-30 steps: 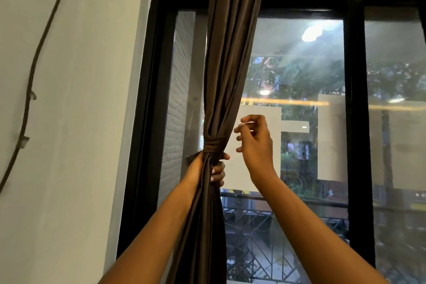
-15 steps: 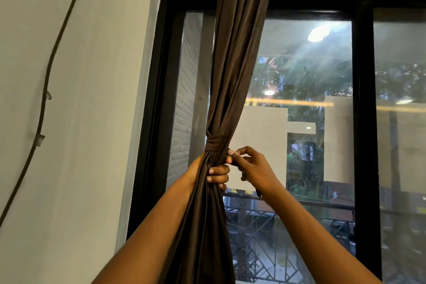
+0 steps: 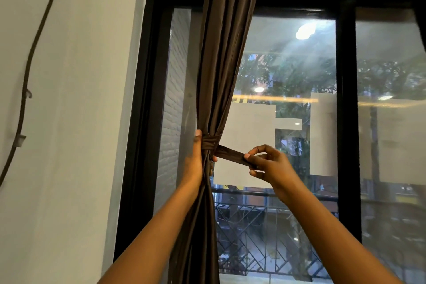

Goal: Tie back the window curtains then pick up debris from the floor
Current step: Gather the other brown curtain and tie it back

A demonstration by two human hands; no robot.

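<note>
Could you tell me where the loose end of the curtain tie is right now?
In the head view, the tie's loose end stretches rightward from the gathered curtain, pinched by the right hand; the left hand grips the bundle.

Curtain (image 3: 221,71) and its tie-back band (image 3: 230,153) were plain dark brown — no print. Window frame (image 3: 147,99) was black; wall (image 3: 76,122) was white; wall cable (image 3: 25,80) — dark brown.

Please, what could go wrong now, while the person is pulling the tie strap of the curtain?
1. The right hand only pinches the tie strap near its end, so it may slip out and the wrap loosen.
2. The left hand grips the curtain just at the wrap; if it lets go too soon, the gathered folds may spread.
3. A hard sideways pull may strain the curtain's hanging above, which is out of view.
</note>
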